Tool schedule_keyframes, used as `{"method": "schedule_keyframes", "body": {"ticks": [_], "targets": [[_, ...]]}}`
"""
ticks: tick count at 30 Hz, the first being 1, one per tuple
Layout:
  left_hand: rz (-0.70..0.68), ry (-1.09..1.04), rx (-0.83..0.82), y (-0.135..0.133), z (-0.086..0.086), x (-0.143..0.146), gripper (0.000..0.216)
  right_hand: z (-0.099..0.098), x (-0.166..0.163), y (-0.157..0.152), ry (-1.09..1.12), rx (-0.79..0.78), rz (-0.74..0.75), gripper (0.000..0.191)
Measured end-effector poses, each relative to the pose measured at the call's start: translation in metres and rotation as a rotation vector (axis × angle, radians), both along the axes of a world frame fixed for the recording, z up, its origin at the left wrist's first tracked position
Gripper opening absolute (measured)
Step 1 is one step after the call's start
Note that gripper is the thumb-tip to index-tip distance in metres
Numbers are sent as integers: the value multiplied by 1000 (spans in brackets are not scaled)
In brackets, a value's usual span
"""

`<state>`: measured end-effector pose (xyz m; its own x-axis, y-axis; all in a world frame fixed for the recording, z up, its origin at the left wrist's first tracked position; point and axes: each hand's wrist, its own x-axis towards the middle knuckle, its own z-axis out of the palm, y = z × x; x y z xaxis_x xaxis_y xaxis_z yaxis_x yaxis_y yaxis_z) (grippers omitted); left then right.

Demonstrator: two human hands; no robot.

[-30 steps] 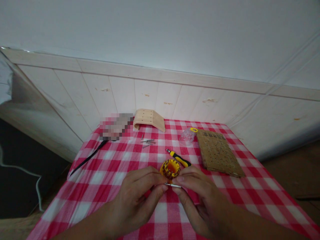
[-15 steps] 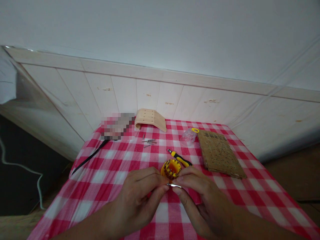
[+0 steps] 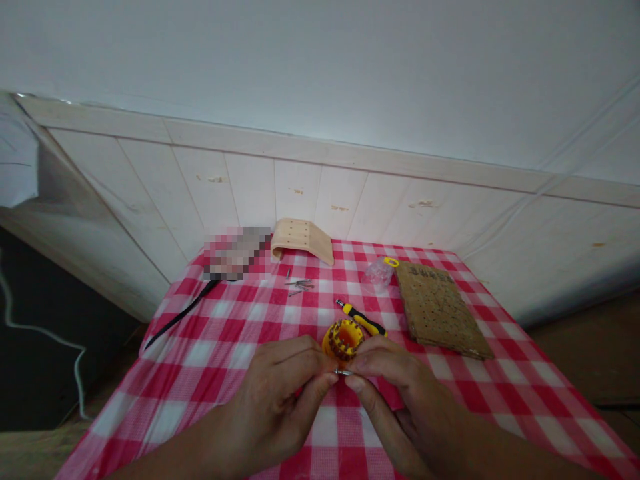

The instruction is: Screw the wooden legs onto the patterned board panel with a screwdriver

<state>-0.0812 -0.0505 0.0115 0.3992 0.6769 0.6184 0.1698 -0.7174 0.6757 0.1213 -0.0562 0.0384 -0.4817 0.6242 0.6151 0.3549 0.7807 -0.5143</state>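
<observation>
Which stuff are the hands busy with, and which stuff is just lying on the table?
Busy with:
left hand
right hand
small metal bit
yellow bit holder

Lying about:
yellow screwdriver
loose nails
cardboard pegboard
curved wooden piece
black strap

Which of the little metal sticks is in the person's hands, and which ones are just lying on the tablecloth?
The small metal bit, pinched between the fingers of both hands in front of the yellow holder. The loose metal pieces lie untouched farther back.

left hand (image 3: 273,400) bare | right hand (image 3: 405,400) bare | forearms unsleeved
</observation>
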Motion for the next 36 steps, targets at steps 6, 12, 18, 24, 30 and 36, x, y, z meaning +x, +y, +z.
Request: {"method": "schedule_keyframes", "body": {"ticks": [6, 12, 18, 24, 30, 36], "targets": [[-2, -1, -1, 0, -1, 0, 16, 0, 0, 1, 3, 8, 17, 36], [-10, -17, 10, 0, -1, 0, 15, -1, -2, 1, 13, 6, 5, 33], [-3, -12, 6, -1, -1, 0, 16, 1, -2, 1, -40, 8, 5, 32], [5, -23, 23, -1, 0, 1, 15, -1, -2, 3, -60, 25, -12, 28], [20, -21, 6, -1, -2, 1, 15, -1, -2, 0, -53, 28, -20, 33], [75, -29, 33, 4, -8, 1, 16, -1, 9, 12, 19, 165, -66, 41]]}}
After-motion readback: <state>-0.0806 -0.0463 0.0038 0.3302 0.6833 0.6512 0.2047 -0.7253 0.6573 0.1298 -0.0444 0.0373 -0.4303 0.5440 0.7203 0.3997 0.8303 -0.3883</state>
